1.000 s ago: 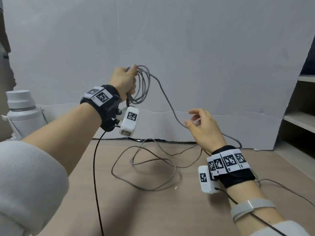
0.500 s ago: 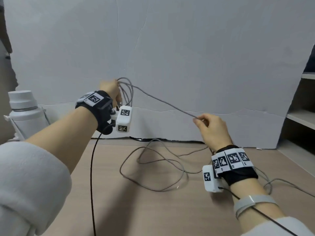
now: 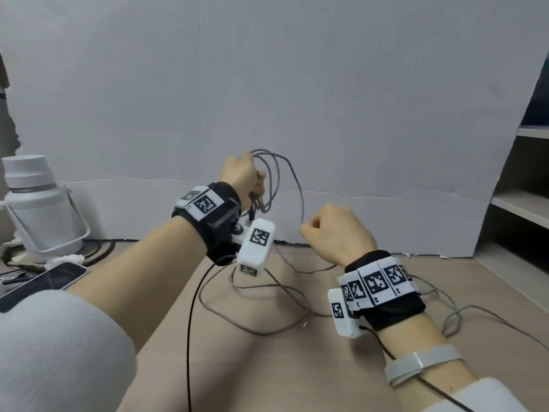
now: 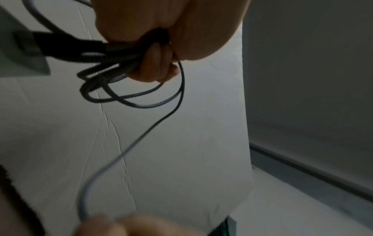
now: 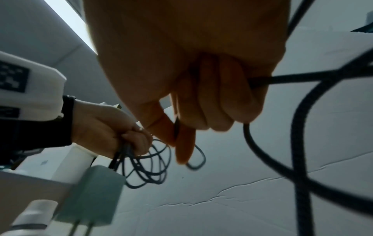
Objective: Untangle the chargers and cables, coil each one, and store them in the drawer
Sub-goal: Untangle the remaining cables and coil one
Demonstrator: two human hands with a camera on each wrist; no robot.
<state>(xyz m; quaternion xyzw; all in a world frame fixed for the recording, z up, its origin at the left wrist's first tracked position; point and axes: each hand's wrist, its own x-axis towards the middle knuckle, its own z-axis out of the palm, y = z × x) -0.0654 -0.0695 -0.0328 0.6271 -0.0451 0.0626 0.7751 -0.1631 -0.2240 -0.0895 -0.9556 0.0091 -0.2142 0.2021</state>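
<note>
No brand name or readable writing shows anywhere; the only print is the black-and-white square code patterns on the wrist bands (image 3: 375,285) and on the small white boxes hanging from them.

The left hand (image 3: 240,173) is raised in front of the white backdrop (image 3: 356,99), its fingers (image 4: 155,70) curled tight round a bundle of grey braided cable (image 3: 276,176) gathered into several loops. From those loops one strand arcs down to the right hand (image 3: 335,233), which is closed on it, thumb and forefinger pinching the strand while the other fingers (image 5: 218,102) wrap it. The rest of the cable lies in loose, crossing loops on the worktop (image 3: 267,367) beneath and beside both hands.

In the right wrist view a pale green charger plug (image 5: 95,191) hangs just below the left hand, probably on the end of the same cable, though the join is hidden.

At the left edge stand a white bottle (image 3: 32,203) with a handle and a phone (image 3: 44,281), partly cut off by the sleeve. Shelves (image 3: 523,203) are cropped at the right.
</note>
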